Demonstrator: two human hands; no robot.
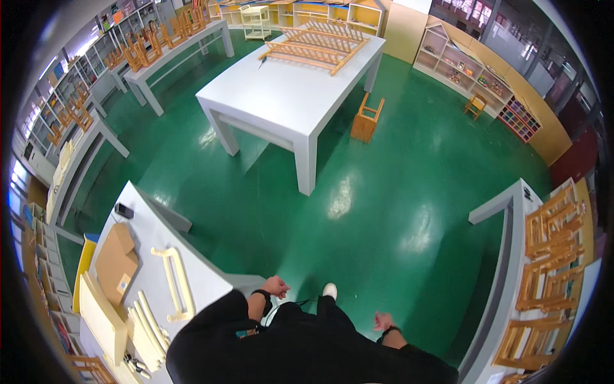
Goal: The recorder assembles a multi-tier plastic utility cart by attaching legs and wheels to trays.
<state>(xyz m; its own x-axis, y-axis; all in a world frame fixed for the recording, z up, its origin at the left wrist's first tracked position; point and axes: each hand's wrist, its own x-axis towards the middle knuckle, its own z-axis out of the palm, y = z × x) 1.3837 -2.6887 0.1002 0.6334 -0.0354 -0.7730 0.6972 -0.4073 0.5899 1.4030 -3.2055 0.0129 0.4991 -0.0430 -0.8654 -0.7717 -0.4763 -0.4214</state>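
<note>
Both my hands hang by my sides over the green floor. My left hand (276, 287), a black band on its wrist, is curled closed close to the near-left table (208, 278) and holds nothing that I can see. On the other side my right hand (384, 321), also banded at the wrist, has its fingers curled in with nothing visible in them. Upon the near-left table lie a cream bent frame (182, 285), several cream rods (148, 329), a cream panel piece (102, 317), brown cardboard (118, 262) and a small black device (123, 210).
Ahead stands a large white table (268, 96) carrying slatted wooden frames (320, 51). A wooden stool (366, 121) lies tipped on the floor beside it. Wooden chairs (543, 288) crowd the right-hand table. Shelves (460, 67) line the far right wall; stacked chairs (147, 48) top the far-left tables.
</note>
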